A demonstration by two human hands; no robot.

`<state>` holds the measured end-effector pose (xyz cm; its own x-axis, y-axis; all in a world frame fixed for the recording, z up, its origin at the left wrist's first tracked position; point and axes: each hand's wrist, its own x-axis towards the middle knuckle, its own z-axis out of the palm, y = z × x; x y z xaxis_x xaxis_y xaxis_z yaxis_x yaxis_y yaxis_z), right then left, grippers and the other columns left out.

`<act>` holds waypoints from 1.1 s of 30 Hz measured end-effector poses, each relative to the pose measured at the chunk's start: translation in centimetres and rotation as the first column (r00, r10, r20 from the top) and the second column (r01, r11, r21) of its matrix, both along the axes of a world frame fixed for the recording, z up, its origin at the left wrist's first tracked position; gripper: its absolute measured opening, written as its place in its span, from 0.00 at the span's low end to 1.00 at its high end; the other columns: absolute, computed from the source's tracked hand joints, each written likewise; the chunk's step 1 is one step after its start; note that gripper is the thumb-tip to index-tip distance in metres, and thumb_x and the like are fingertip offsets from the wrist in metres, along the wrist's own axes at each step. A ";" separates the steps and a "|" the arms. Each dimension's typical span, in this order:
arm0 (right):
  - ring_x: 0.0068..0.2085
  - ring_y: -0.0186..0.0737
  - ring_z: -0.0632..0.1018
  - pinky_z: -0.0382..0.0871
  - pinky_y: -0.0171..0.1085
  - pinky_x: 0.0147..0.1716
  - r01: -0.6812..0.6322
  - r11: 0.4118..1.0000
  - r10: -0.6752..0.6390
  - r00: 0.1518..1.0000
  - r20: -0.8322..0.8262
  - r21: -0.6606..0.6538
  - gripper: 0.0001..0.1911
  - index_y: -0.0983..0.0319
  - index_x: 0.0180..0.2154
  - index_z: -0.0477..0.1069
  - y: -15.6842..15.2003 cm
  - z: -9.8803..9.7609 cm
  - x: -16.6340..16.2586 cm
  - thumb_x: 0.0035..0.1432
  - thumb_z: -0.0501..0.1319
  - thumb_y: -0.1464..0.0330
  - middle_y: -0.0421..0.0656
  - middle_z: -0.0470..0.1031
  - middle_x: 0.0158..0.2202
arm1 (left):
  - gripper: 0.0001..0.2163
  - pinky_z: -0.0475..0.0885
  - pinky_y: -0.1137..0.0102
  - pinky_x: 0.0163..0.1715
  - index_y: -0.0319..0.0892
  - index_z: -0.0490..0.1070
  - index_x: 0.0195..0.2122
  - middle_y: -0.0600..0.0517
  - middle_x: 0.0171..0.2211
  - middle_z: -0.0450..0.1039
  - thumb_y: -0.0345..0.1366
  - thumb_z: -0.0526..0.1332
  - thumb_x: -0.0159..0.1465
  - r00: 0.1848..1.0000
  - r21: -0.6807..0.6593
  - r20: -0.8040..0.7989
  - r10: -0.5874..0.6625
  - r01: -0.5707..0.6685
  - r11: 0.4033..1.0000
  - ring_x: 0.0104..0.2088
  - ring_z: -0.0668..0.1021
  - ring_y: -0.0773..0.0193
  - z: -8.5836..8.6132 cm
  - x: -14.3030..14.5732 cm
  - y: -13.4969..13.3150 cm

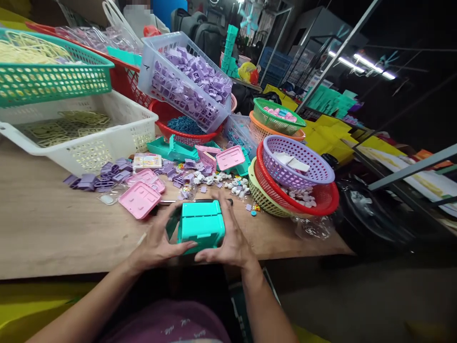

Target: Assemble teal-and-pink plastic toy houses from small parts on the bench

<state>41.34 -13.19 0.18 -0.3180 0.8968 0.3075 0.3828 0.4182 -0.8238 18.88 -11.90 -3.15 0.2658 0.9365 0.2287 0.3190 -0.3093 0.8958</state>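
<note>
At 10 o'clock from the teal box (202, 224), loose purple pieces (110, 176) and a pink tray (139, 200) lie unfitted. At 9 o'clock the left hand (159, 240) curls round the box, thumb on its front; the box, held over the table's (71, 233) near edge, looks put together but plain; at 3 o'clock the right hand (232, 238) clasps it. Print on the packet (147, 162) at 11 o'clock and lettering on the shirt (200, 314) at 6 I can't read.

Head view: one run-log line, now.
left hand: grips turquoise box | right hand: grips same box | beyond: pink tray, purple parts | surface: wooden table
</note>
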 end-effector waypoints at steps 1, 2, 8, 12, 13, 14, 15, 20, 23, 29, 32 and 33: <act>0.66 0.55 0.61 0.60 0.52 0.64 -0.008 1.000 0.008 1.000 -0.014 -0.019 0.68 0.60 0.70 0.39 0.3 -0.1 -0.1 0.39 0.71 0.42 0.54 0.57 0.65 | 0.38 0.65 0.49 0.62 0.44 0.56 0.62 0.40 0.60 0.65 0.48 0.70 0.54 1.000 0.002 0.008 -0.019 0.019 1.000 0.60 0.69 0.43 -0.1 0.2 -0.1; 0.63 0.54 0.66 0.62 0.50 0.62 0.006 1.000 -0.006 0.999 -0.041 -0.015 0.63 0.61 0.70 0.44 0.6 -0.3 -0.3 0.42 0.70 0.42 0.54 0.61 0.62 | 0.38 0.64 0.49 0.62 0.45 0.55 0.63 0.40 0.61 0.64 0.47 0.70 0.55 0.999 0.002 0.016 -0.043 0.043 0.999 0.61 0.68 0.43 -0.2 0.5 -0.2; 0.54 0.53 0.72 0.69 0.49 0.55 0.120 0.982 -0.105 0.989 -0.105 0.147 0.47 0.64 0.59 0.64 0.7 -2.0 -1.2 0.43 0.70 0.46 0.53 0.68 0.53 | 0.37 0.63 0.48 0.63 0.46 0.54 0.64 0.40 0.63 0.63 0.48 0.68 0.58 0.988 0.064 0.060 -0.140 0.136 0.989 0.62 0.67 0.43 -0.7 0.5 -0.4; 0.55 0.53 0.72 0.68 0.50 0.56 0.126 0.983 -0.114 0.989 -0.096 0.134 0.46 0.63 0.60 0.63 0.4 -1.5 -0.8 0.46 0.69 0.46 0.53 0.67 0.54 | 0.37 0.64 0.53 0.63 0.47 0.52 0.66 0.41 0.65 0.61 0.47 0.67 0.59 0.986 0.087 -0.005 -0.169 0.169 0.982 0.64 0.66 0.44 -0.7 -0.1 0.1; 0.55 0.53 0.72 0.68 0.50 0.56 0.104 0.988 -0.097 0.993 -0.064 0.115 0.46 0.62 0.61 0.63 0.4 -0.9 -0.5 0.47 0.69 0.46 0.52 0.67 0.55 | 0.37 0.65 0.54 0.63 0.47 0.52 0.66 0.42 0.65 0.60 0.46 0.67 0.59 0.986 0.102 -0.024 -0.167 0.169 0.980 0.63 0.66 0.45 -0.3 -0.1 0.2; 0.56 0.53 0.71 0.67 0.50 0.57 0.082 0.991 -0.080 0.997 -0.018 0.103 0.45 0.61 0.61 0.63 0.3 -0.1 -0.1 0.47 0.69 0.46 0.52 0.67 0.56 | 0.37 0.65 0.55 0.62 0.47 0.52 0.66 0.42 0.64 0.61 0.47 0.67 0.59 0.987 0.126 -0.046 -0.156 0.160 0.979 0.63 0.67 0.45 0.3 0.1 0.3; 0.58 0.53 0.70 0.66 0.51 0.59 0.064 0.993 -0.068 0.997 0.034 0.102 0.45 0.60 0.62 0.63 0.2 0.8 0.3 0.48 0.69 0.46 0.51 0.66 0.57 | 0.37 0.66 0.56 0.61 0.46 0.53 0.65 0.41 0.63 0.62 0.47 0.67 0.59 0.986 0.154 -0.078 -0.145 0.156 0.976 0.62 0.68 0.46 1.1 0.5 0.4; 0.62 0.53 0.67 0.59 0.53 0.63 0.056 0.993 -0.068 0.992 0.105 0.107 0.41 0.59 0.65 0.59 0.1 2.5 0.5 0.59 0.56 0.43 0.50 0.66 0.61 | 0.32 0.72 0.54 0.52 0.39 0.61 0.59 0.39 0.55 0.68 0.43 0.68 0.55 0.893 0.109 -0.442 -0.080 0.142 0.984 0.53 0.74 0.45 5.6 4.4 0.4; 0.54 0.48 0.74 0.66 0.48 0.57 0.163 0.984 -0.171 0.977 -0.129 -0.071 0.36 0.60 0.61 0.66 0.9 -0.4 0.0 0.66 0.43 0.43 0.49 0.73 0.53 | 0.32 0.72 0.51 0.50 0.32 0.63 0.58 0.34 0.53 0.68 0.41 0.68 0.55 0.784 -0.030 -0.603 -0.149 0.164 0.986 0.52 0.74 0.41 7.2 6.5 0.7; 0.42 0.41 0.78 0.71 0.40 0.44 0.201 0.911 -0.387 0.719 -0.578 -0.360 0.39 0.61 0.55 0.70 2.5 -5.0 0.2 0.64 0.38 0.41 0.45 0.76 0.40 | 0.24 0.71 0.60 0.52 0.35 0.66 0.58 0.37 0.53 0.73 0.36 0.62 0.61 0.718 -0.150 -0.581 -0.383 0.368 0.918 0.53 0.77 0.48 7.7 6.9 3.9; 0.38 0.40 0.78 0.71 0.38 0.40 0.169 0.903 -0.402 0.659 -0.636 -0.395 0.38 0.61 0.53 0.70 2.9 -4.9 0.0 0.63 0.41 0.40 0.44 0.76 0.36 | 0.22 0.72 0.61 0.52 0.35 0.68 0.56 0.39 0.51 0.76 0.33 0.63 0.60 0.751 -0.104 -0.561 -0.348 0.353 0.930 0.53 0.77 0.49 6.8 7.0 5.2; 0.37 0.39 0.78 0.70 0.38 0.39 0.165 0.900 -0.408 0.648 -0.644 -0.404 0.37 0.61 0.53 0.70 2.9 -4.8 -0.1 0.64 0.41 0.41 0.43 0.76 0.35 | 0.22 0.72 0.61 0.51 0.35 0.68 0.55 0.39 0.51 0.76 0.33 0.64 0.59 0.769 -0.072 -0.548 -0.330 0.349 0.934 0.52 0.78 0.49 6.5 7.0 5.4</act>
<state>41.29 -10.26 -4.64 0.1707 0.9844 0.0426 -0.2956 0.0924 -0.9508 25.89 -6.48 3.33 0.6536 0.7565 -0.0226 0.6172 -0.5155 0.5944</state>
